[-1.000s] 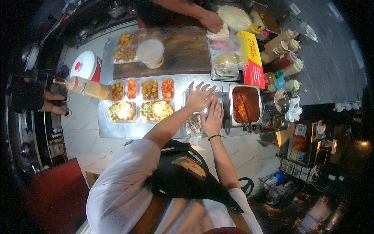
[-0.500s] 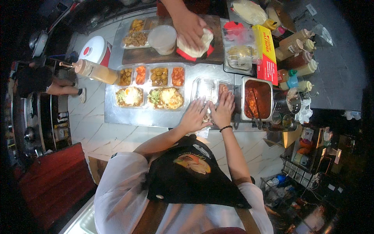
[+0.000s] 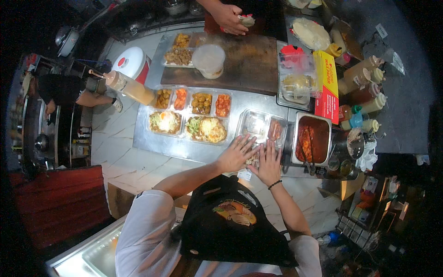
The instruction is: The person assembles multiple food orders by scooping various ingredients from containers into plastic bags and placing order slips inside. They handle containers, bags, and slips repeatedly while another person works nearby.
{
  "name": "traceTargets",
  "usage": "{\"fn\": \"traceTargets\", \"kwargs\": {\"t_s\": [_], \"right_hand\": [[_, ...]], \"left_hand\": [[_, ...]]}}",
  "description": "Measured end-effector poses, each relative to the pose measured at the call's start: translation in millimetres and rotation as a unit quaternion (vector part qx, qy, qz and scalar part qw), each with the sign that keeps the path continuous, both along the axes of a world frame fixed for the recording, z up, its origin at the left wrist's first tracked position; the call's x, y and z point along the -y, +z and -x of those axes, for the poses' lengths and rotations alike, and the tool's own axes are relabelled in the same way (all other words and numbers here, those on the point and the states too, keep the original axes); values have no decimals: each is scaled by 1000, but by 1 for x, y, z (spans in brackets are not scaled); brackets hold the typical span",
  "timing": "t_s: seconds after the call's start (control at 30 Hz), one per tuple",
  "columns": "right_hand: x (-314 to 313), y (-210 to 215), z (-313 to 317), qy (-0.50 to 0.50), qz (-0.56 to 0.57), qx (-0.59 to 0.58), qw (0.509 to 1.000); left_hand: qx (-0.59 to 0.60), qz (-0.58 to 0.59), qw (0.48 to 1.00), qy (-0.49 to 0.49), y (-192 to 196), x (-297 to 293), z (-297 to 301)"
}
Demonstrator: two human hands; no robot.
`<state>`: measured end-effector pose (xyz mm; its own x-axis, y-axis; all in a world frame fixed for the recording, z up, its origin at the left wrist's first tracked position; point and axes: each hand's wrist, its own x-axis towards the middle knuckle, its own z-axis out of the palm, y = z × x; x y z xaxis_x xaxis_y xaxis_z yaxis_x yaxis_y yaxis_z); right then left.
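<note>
A clear plastic compartment container (image 3: pixel 255 123) sits at the near edge of the steel table, with reddish food showing in one section. My left hand (image 3: pixel 238 154) lies flat across its near left part, fingers spread. Beside it my right hand (image 3: pixel 267 165), with a dark beaded bracelet at the wrist, rests flat on the near right part. Some food shows between the two hands; the rest of that section is hidden under them. To the left stand two filled meal trays, one with an egg-topped dish (image 3: pixel 165 121) and one with a cheese-topped dish (image 3: pixel 206 129).
Right of the container is a metal pan of red sauce (image 3: pixel 311 138) with tongs. Beyond lie a wooden board (image 3: pixel 254 60), a lidded tub (image 3: pixel 208 60) and a yellow-red box (image 3: pixel 326 87). Squeeze bottles (image 3: pixel 364 87) line the right. Another person's hand (image 3: pixel 229 19) holds a folded wrap.
The other person's hand has lifted the flat round wrap off the board and now holds it folded beyond the far edge. My hands stay on the container; the view has shifted.
</note>
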<state>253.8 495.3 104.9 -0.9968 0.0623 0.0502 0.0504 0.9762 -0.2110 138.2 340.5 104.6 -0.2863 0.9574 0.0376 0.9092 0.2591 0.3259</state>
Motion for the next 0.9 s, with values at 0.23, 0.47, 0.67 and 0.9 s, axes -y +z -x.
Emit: {"fn": "traceTargets", "kwargs": {"t_s": [0.23,0.47,0.67,0.9], "right_hand": [[-7,-3,-3,14,35,10,999],[-5,-5,-16,-58,55,-19,997],[-17,-5,-17,-48,115,-27,992],[-24,-3,-19,-54,123,30,990]], "left_hand": [[17,-8,1000,-19,-1,2,3],[-8,-21,1000,-12,-12,3,1],[-19,-27,999,-10,-6,0,0],[105,102,987,-69,40,-25,38]]}}
